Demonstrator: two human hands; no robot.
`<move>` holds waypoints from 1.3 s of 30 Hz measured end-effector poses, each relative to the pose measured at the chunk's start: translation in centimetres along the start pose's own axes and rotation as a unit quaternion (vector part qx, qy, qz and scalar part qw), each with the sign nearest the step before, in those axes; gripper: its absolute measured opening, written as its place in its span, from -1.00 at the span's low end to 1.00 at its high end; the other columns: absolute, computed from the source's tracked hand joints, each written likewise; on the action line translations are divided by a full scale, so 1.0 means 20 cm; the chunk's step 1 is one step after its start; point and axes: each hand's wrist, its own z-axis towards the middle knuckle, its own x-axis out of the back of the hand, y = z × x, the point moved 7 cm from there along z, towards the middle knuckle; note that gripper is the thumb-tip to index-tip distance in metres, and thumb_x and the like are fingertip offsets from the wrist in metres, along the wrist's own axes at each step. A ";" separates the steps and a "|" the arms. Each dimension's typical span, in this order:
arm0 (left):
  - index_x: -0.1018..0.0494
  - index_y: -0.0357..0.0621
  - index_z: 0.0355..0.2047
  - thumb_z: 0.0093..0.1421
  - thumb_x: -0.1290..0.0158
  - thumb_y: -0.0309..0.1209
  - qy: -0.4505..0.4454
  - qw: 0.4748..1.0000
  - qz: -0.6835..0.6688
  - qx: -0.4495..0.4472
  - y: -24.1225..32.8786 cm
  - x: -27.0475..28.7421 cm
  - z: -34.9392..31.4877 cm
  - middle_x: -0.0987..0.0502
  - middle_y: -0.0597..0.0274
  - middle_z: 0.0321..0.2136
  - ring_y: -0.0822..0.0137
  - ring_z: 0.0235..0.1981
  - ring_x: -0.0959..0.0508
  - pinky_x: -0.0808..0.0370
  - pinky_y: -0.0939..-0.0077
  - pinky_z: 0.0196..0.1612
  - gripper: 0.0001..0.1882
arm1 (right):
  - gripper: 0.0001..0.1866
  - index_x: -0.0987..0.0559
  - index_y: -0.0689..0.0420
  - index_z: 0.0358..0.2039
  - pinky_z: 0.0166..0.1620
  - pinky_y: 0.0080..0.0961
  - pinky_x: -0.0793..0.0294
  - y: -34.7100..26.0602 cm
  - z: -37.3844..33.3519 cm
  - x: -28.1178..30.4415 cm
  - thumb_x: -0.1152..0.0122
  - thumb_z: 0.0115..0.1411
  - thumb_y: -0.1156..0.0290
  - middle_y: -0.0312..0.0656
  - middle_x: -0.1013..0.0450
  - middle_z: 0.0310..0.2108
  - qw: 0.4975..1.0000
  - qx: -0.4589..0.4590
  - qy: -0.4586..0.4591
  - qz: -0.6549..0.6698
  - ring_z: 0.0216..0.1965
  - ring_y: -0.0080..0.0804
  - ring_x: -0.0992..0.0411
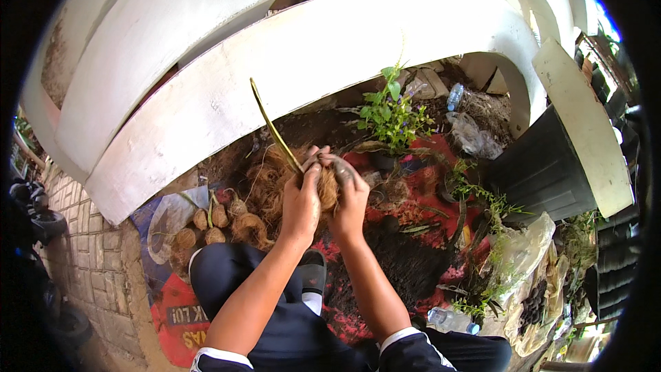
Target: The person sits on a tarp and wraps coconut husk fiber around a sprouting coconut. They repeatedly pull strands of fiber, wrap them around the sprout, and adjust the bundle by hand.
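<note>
A ball of brown coconut fibre (330,191) sits between my two hands, and a long green-yellow plant stem (273,128) sticks up and to the left from it. My left hand (301,201) is wrapped round the ball's left side, thumb toward the top. On the other side my right hand (350,196) is closed over it, its soil-stained fingers meeting the left ones at the top. What the fibre encloses is hidden. Behind my left hand lies a loose heap of coconut fibre (265,182). Several round fibre balls (219,216), some with green shoots, rest further left.
Dark soil (389,262) is spread on a red printed sheet (180,317). Beyond stands a leafy potted plant (392,114) below a curved white panel (330,41). At the right are a black pot (544,169), plastic bags (520,251) and a clear bottle (451,320).
</note>
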 end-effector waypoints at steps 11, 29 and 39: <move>-0.38 -0.09 0.03 0.32 0.18 -0.09 0.036 0.935 -0.271 0.228 -0.19 -0.04 -0.04 -0.45 0.24 -0.07 0.33 -0.06 -0.47 -0.40 0.41 0.06 -0.57 | -0.65 -0.59 0.24 -0.16 0.15 -0.20 -0.29 -0.25 -0.04 -0.07 -0.10 0.12 0.30 0.05 -0.47 -0.10 0.894 0.358 -0.150 -0.225 0.01 0.01 -0.40; -0.54 -0.29 -0.32 0.29 0.11 -0.20 0.086 0.983 -0.091 0.134 -0.20 0.00 -0.02 -0.57 0.19 -0.34 0.39 -0.31 -0.55 -0.47 0.49 -0.18 -0.62 | -0.50 -0.37 0.13 0.18 0.27 -0.21 -0.09 0.04 0.00 0.06 0.09 0.33 0.14 -0.08 -0.27 0.20 0.974 -0.097 -0.027 0.205 0.25 -0.15 -0.18; -0.31 -0.07 0.18 0.32 0.19 -0.13 -0.042 0.988 0.059 0.136 -0.18 -0.08 0.00 -0.29 0.10 0.18 0.35 0.20 -0.27 -0.18 0.42 0.23 -0.51 | -0.76 -0.55 0.30 -0.25 0.00 -0.39 -0.37 -0.09 -0.05 0.16 -0.04 0.20 0.40 -0.06 -0.51 -0.22 0.990 0.082 0.029 -0.112 -0.14 -0.26 -0.46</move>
